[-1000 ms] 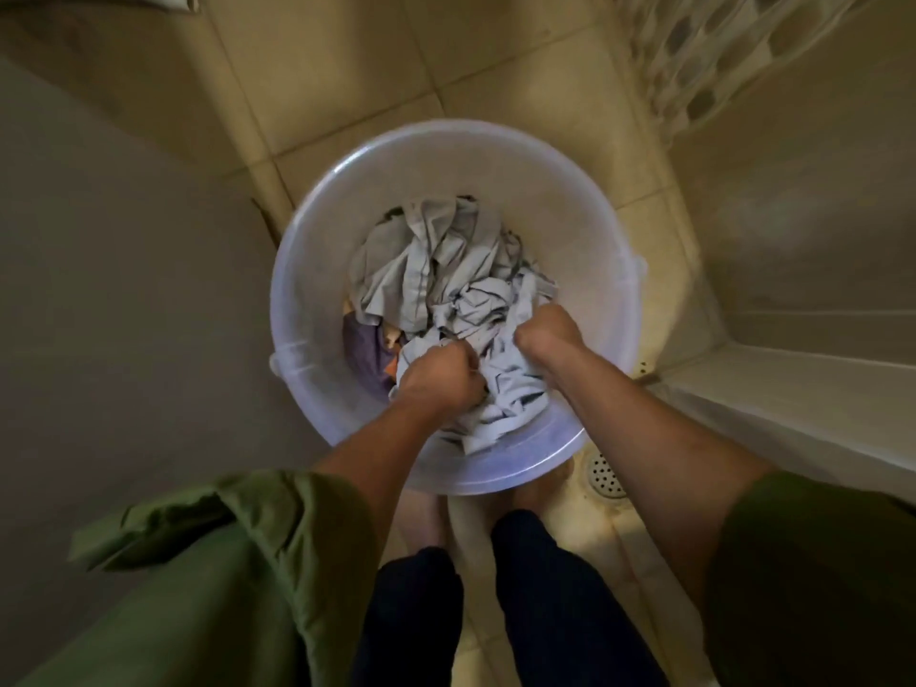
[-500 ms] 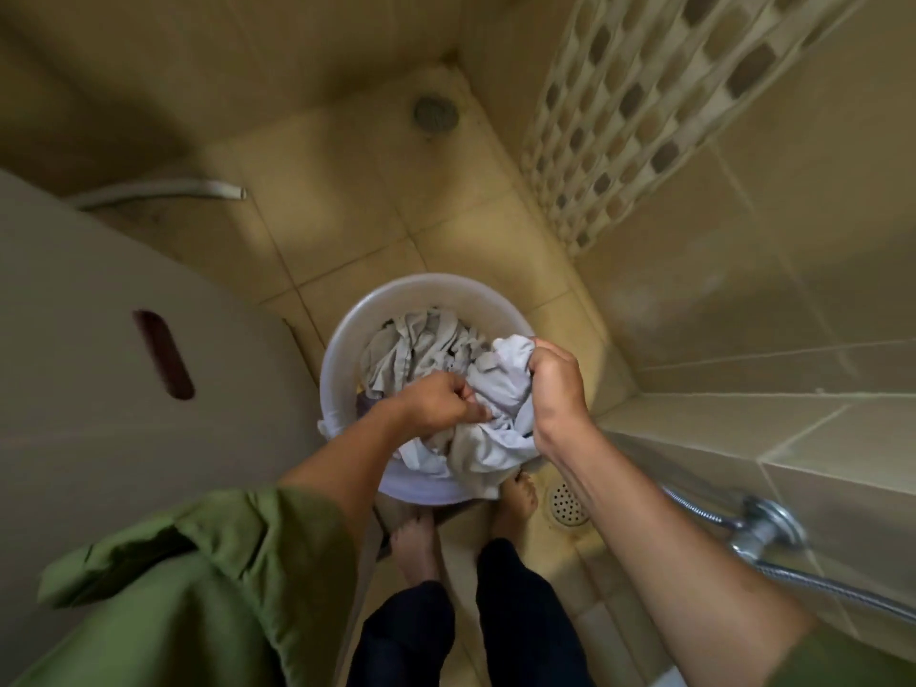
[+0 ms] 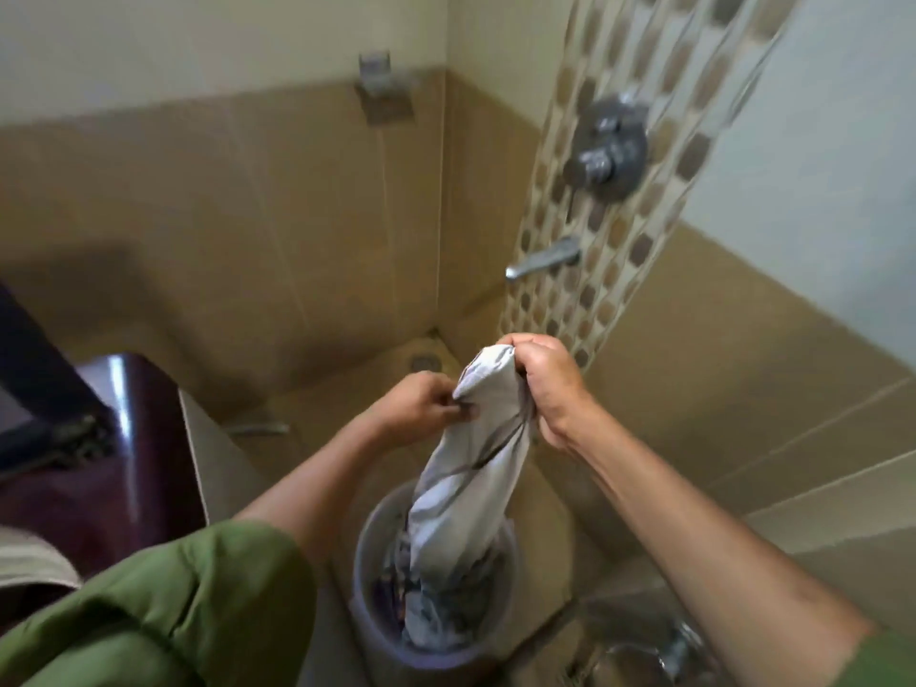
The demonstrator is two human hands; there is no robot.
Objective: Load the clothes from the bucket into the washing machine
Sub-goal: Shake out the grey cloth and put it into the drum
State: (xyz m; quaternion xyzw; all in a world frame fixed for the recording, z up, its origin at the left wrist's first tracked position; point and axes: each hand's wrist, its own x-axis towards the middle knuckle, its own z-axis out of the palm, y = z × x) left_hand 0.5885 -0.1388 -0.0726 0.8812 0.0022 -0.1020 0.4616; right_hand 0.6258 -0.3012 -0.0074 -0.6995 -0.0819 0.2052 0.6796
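The cloth (image 3: 466,468) I'm lifting hides most of the bucket (image 3: 369,552) and the clothes beneath it at lower centre. My right fingers (image 3: 533,350) are buried in its top fold. The washing machine (image 3: 99,438) is cut off at the left edge, blurred.

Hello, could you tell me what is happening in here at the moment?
A person in green sleeves is standing in a tiled bathroom, pulling a pale grey garment up out of a plastic bucket on the floor. The right hand grips its top end and the left hand pinches it just below. The garment's lower end hangs inside the bucket, among more clothes. A dark maroon appliance, possibly the washing machine, stands to the left.
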